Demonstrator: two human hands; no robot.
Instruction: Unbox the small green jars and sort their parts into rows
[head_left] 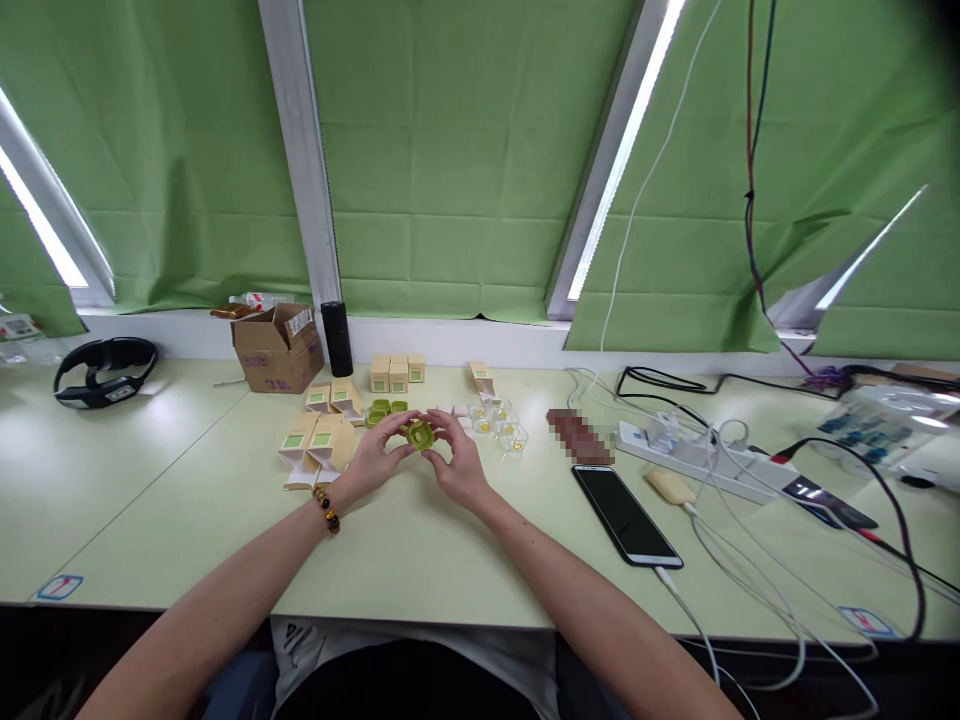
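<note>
Right now, both hands up over the pale green table [150, 520], meeting at the middle. Left hand [373, 452] curled in from one side, fingertips pinched on the edge of a small green round insert [421, 435]. Right hand [457, 462] closing from the other side, thumb and forefinger on the same piece. So: 1 green insert, gripped between 2 hands, lifted just off the tabletop, near the table's centre. Fingers only partly closed, enough to clamp the rim; palms not touching it. Beaded bracelet [326, 509] on the left wrist.

Just behind the hands, more green inserts [381, 409] lying flat. To their left, a loose heap of tan cartons with green labels [319, 440], some tipped over. Further back, 3 tan cartons standing upright in a row [396, 373]. To the right of the hands, a cluster of small clear cups with yellow contents [501, 424].

Back left, an open brown cardboard box [276, 350], a black cylinder [337, 338] upright beside it. Far left, a black headset [105, 370]. Off to the right, well apart from the hands, a black smartphone [626, 515] face up on a white cable, then a white power strip [697, 460] amid tangled cords. Green curtain [450, 150] across the windows behind.
</note>
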